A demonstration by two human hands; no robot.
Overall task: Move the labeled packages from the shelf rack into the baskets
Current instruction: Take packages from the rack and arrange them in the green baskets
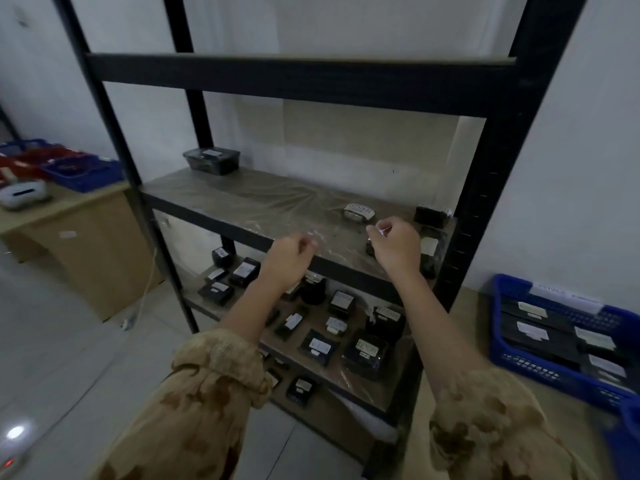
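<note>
A black metal shelf rack (485, 202) holds dark packages with white labels. On the middle shelf (263, 202) lie one package at the back left (212, 161), a labeled one (359, 213) and another at the far right (431, 213). Several more packages (320, 346) fill the lower shelf. My left hand (289, 256) hovers at the middle shelf's front edge, fingers loosely curled, holding nothing. My right hand (394, 245) is over the shelf's right part, fingertips pinched together on something small and pale; a dark package (429, 247) lies just beyond it. A blue basket (498, 327) at right holds labeled packages.
A wooden desk (86, 237) at left carries blue and red baskets (83, 171) and a grey device (22, 195). A wooden surface (460, 344) supports the right basket. A cable (145, 292) hangs beside the desk. White tiled floor lies below.
</note>
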